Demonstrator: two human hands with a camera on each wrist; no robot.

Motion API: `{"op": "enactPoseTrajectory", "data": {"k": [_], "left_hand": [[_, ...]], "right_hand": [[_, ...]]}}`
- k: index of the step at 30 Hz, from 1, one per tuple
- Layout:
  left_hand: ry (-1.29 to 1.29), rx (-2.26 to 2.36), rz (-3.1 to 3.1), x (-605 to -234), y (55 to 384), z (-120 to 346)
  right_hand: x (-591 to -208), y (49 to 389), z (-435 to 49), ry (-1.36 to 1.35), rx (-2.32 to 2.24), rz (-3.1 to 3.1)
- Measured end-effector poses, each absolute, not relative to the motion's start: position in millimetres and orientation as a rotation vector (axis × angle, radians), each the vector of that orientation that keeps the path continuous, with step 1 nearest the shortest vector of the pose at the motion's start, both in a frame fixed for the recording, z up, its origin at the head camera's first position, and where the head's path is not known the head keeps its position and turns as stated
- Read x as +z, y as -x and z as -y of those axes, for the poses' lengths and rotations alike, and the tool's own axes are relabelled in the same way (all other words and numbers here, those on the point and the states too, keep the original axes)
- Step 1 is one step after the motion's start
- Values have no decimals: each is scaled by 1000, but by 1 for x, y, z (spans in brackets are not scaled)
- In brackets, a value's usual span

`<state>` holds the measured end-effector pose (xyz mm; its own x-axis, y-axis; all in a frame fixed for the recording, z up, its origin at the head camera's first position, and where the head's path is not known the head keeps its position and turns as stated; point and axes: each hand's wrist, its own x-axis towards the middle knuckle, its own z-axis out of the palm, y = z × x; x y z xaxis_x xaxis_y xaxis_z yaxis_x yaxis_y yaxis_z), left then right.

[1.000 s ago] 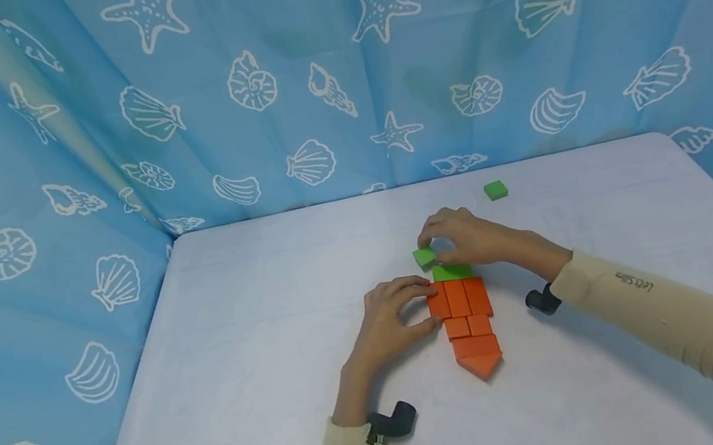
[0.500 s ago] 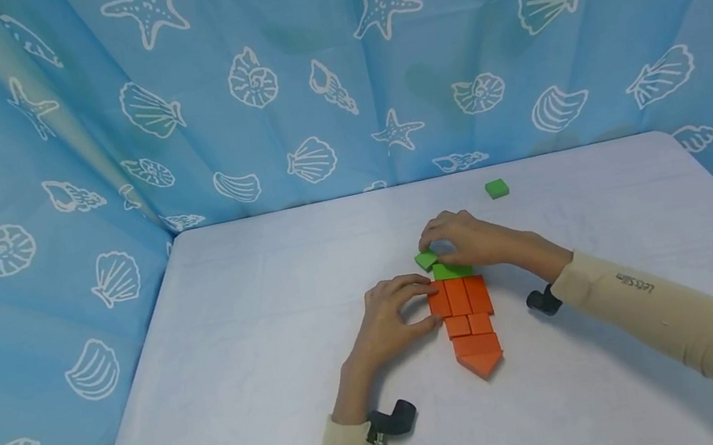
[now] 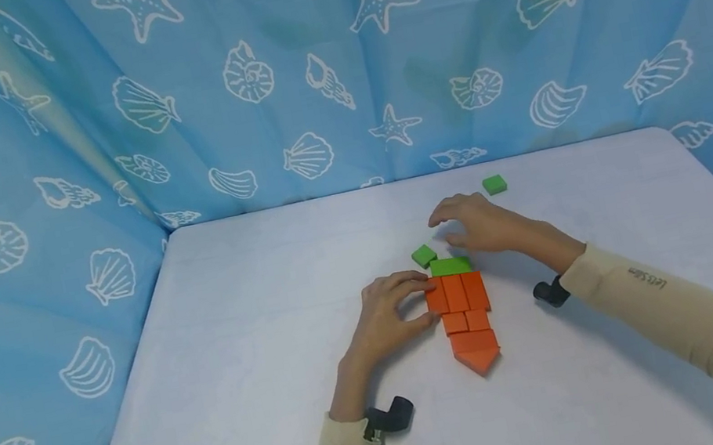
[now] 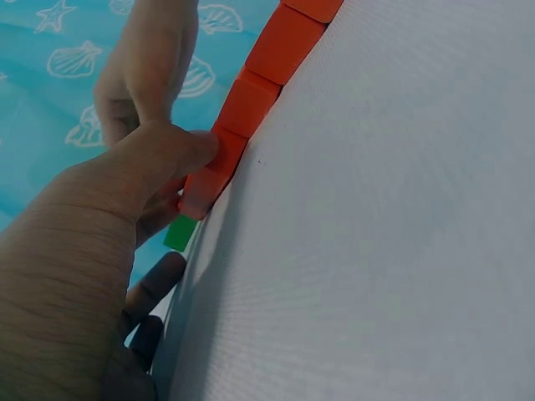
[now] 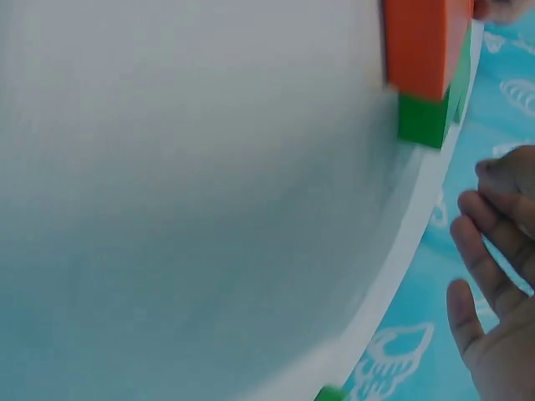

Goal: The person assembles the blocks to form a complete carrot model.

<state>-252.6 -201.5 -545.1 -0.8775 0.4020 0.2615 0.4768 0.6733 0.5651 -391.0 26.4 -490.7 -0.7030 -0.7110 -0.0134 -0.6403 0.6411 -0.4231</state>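
Note:
My left hand [image 3: 387, 314] holds the left orange block [image 3: 436, 296] of a flat row, thumb and forefinger at its near and far ends. In the left wrist view that thumb [image 4: 194, 149] lies against the orange side. Behind the row lies a long green block [image 3: 450, 266]. A small green square block [image 3: 424, 256] sits turned at its far left corner. My right hand [image 3: 486, 223] is just right of the square and apart from it, its fingers bent loosely with nothing between them. In the right wrist view the right hand's fingers [image 5: 493, 242] are spread.
Two small orange blocks [image 3: 465, 321] and an orange pointed end [image 3: 476, 352] continue the shape toward the near side. Another green square block [image 3: 495, 184] lies near the far edge of the white table [image 3: 265, 270]. A blue shell-patterned curtain [image 3: 307, 104] stands behind and at the sides.
My right hand has let go of the small green square and moved away to the right. The square has turned and stays by the long green block. My left hand keeps its place.

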Motion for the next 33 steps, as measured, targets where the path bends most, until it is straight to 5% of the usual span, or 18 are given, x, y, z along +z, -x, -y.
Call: {"op": "enactPoseTrajectory", "data": {"k": [13,33], "left_hand": [[717,-989,2787,-545,253,200],[694,-979,2804,-546,252,201]], "right_hand": [[-488,421,-68,780,-650,-2995],[-505,450,-107,671,-468,-2938]]}}
